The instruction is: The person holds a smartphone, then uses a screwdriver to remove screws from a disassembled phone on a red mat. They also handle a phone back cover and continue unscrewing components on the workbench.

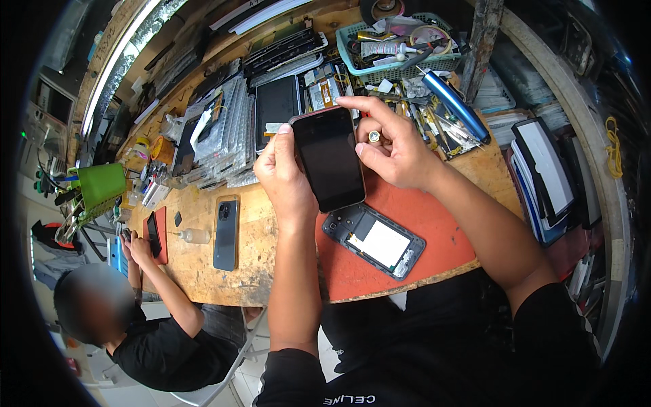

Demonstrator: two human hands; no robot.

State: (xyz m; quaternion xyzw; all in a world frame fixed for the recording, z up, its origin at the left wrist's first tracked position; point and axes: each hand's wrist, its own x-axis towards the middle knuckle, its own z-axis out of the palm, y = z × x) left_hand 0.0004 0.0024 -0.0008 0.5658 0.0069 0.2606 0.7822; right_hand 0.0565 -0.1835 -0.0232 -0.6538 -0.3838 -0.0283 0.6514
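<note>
A smartphone (331, 159) with a dark, unlit screen is held up over the red mat (434, 224), tilted a little to the left. My left hand (288, 180) is closed on its left edge, thumb near the upper corner. On the other side, my right hand (403, 146) grips it with index finger at the top corner and thumb against the right edge. A round brass-coloured end of a slim tool (373, 137) pokes out from the right hand's curled fingers; the rest is hidden. Below the phone, an opened phone body (373, 241) with a white battery area lies on the mat.
A dark phone (226, 234) and a small clear bottle (195, 236) lie left on the wooden bench. Stacked screens and bubble-wrapped parts (227, 125), a teal basket (400, 68) and a blue cylindrical tool (456, 105) line the back. A co-worker (176, 346) sits at the left.
</note>
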